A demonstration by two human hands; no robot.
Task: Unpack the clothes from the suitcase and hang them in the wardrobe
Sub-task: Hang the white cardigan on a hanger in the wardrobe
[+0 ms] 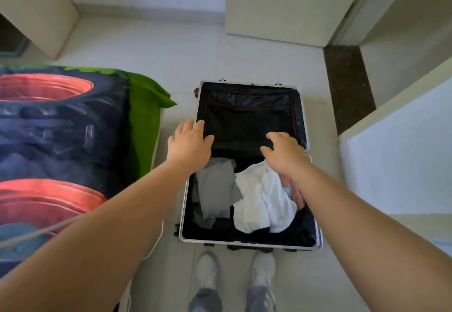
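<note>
Black silver-framed suitcase point(249, 120) open | grey cloth garment point(215, 189) and white cloth garment point(261, 201) inside its near half, none unpacked | left hand point(189, 144), right hand point(285, 151) apart, fingers spread, empty

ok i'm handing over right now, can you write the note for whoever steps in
Left hand: open, holds nothing, at the left edge of the lid.
Right hand: open, holds nothing, over the lid's near end.
Suitcase: open on the floor; grey garment, white garment and a pinkish piece lie inside.
Done: case opened.
Left: lift out every piece and hang it.
</note>
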